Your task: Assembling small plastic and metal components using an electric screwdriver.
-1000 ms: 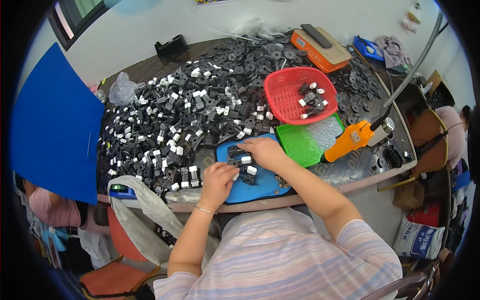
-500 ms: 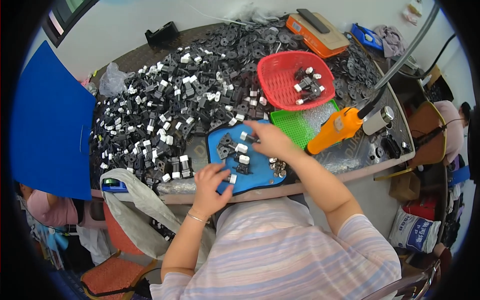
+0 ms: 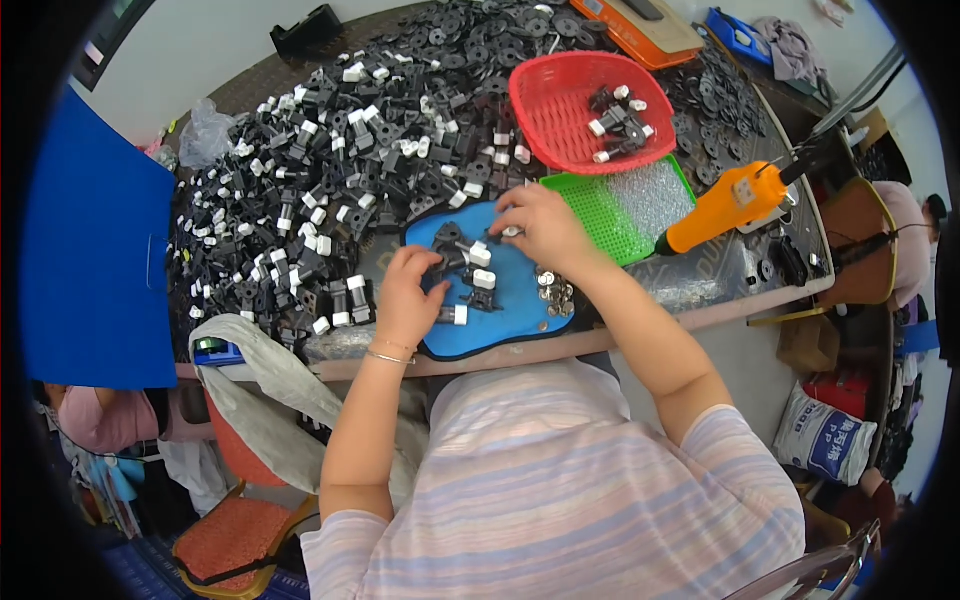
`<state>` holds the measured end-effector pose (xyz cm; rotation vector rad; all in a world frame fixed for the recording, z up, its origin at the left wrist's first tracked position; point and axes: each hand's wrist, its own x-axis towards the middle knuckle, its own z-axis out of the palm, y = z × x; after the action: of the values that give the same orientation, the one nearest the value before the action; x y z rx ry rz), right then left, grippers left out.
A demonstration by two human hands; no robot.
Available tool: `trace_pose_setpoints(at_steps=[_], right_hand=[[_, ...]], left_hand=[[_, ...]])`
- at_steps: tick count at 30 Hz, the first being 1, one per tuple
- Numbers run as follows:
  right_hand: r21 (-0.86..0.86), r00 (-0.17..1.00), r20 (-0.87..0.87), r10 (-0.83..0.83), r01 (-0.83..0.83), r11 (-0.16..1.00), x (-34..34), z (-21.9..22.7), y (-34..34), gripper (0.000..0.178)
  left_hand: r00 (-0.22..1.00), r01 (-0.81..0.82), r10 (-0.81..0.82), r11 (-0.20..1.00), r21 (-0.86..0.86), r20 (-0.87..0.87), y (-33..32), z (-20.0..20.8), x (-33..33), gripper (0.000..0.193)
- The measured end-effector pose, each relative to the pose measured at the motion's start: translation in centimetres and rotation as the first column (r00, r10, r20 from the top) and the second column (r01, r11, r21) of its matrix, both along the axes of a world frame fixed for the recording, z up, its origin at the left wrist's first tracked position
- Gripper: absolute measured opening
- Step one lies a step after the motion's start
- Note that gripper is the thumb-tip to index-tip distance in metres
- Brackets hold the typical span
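On the blue mat [image 3: 500, 330] in front of me lie several black plastic parts with white caps [image 3: 484, 281]. My right hand [image 3: 548, 230] is closed at the mat's upper right, with a small black-and-white plastic part [image 3: 512, 232] pinched in its fingertips, mostly covered by them. At the mat's left side my left hand [image 3: 406, 296] is curved, thumb and fingers apart. Its fingertips reach the edge of a black part [image 3: 455, 245]; whether they touch it I cannot tell. Below that hand rests another white-capped part [image 3: 456, 315]. Small silvery metal pieces [image 3: 553, 294] sit at the mat's right.
A big heap of black-and-white parts [image 3: 330, 170] covers the table's left and back. A red basket [image 3: 540, 140] holds several parts, beside a green tray [image 3: 590, 205] of small shiny pieces. An orange electric screwdriver [image 3: 725, 208] hangs at the right. Grey cloth [image 3: 250, 400] drapes over the front edge.
My left hand has moved from the lower white-capped part up to the black parts at the mat's left. The right hand keeps its part, now turned, near the mat's top. The view has shifted slightly.
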<state>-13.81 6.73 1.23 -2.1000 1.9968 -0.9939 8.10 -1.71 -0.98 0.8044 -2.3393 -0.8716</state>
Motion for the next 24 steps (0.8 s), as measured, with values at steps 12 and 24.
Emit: trace_pose_setpoints(at_steps=[12, 24], right_hand=[[0.283, 0.993, 0.106, -0.056, 0.024, 0.959, 0.6, 0.8, 2.1, 0.026], [0.037, 0.985, -0.139, -0.106, 0.112, 0.993, 2.8, 1.3, 2.8, 0.025]], left_hand=[[0.996, -0.087, 0.085, 0.993, 0.075, 0.031, 0.3, 0.1, 1.4, 0.034], [0.974, -0.222, 0.217, 0.972, 0.078, 0.072, 0.0, 0.8, 1.4, 0.023]])
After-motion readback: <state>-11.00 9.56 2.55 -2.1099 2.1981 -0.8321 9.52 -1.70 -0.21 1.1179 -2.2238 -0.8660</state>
